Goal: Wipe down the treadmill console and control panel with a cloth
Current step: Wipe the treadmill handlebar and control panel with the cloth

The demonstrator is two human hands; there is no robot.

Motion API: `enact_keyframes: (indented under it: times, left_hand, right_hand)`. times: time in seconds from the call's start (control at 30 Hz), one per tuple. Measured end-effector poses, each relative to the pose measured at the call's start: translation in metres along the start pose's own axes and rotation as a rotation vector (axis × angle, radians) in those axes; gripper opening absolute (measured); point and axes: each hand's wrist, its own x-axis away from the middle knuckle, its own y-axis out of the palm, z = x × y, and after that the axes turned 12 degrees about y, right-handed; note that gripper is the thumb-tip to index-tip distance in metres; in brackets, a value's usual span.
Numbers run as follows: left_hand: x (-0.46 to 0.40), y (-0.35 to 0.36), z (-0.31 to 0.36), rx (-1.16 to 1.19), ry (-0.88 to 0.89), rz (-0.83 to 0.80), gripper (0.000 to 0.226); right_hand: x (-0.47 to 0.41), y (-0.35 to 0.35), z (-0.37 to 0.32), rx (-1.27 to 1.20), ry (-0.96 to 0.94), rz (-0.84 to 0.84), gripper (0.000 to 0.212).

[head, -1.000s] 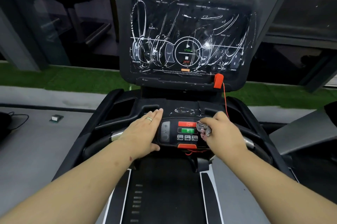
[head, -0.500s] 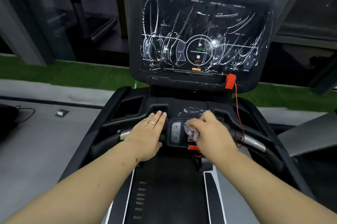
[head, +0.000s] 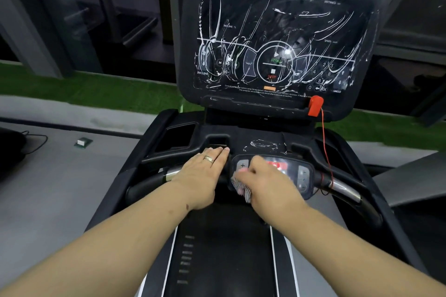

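Leftward since the earlier frame, right hand point(head: 265, 183) clasps cloth point(head: 241, 189) against panel's point(head: 301, 176) left edge; unwiped buttons lie to its right. Left hand point(head: 202, 173) rests flat beside, fingers straight.

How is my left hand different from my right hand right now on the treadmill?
The left hand lies flat with straight fingers beside the control panel, holding nothing; the right hand is curled around a patterned cloth on the panel. The left hand wears a ring and looks sharp; the right hand shows none and is motion-blurred. Both are bare.
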Motion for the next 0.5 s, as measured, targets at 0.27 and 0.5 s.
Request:
enact_keyframes:
  times: [0.27,0.5]
  left_hand:
    - [0.002,-0.002,0.002,0.007,0.001,0.008,0.105]
    - [0.003,-0.005,0.003,0.073,0.001,0.011,0.098]
  right_hand:
    - [-0.019,-0.019,0.021,-0.014,0.241,0.119,0.049]
    - [-0.012,-0.017,0.007,-0.01,0.047,-0.101,0.043]
